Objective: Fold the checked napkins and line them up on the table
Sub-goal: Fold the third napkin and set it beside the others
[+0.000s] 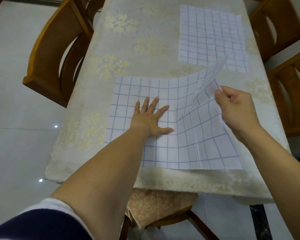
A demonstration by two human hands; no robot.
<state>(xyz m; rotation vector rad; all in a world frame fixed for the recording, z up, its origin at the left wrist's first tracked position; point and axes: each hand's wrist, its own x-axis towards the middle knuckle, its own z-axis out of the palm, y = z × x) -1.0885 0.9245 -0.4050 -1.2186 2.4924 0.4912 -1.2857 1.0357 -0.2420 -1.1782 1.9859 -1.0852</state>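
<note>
Head view: my L hand [151,118] lies flat on the near napkin [189,144], palm down. Its fingers [155,103] are straight and spread apart, thumb out to the right. It presses the sheet's left-middle part onto the table [128,40]. Napkin shows on all sides of the hand, w/ my forearm coming in over the near-left part.

My R hand [237,108] pinches the same napkin near its far right corner, thumb and curled fingers clamped on the edge. That corner is up off the table, tip pointing away from me. The right side of the sheet curves up toward the grip, w/ wrinkles btwn my two hands. The napkin's near edge lies flat, just short of the table's near edge.

Far napkin [210,32] lies flat and unfolded further back, on the table's right side. The raised tip overlaps its near corner in view; can't tell if they touch.

Wooden chairs [59,54] stand left and right of the table. A padded seat [159,203] sits under the near edge.
</note>
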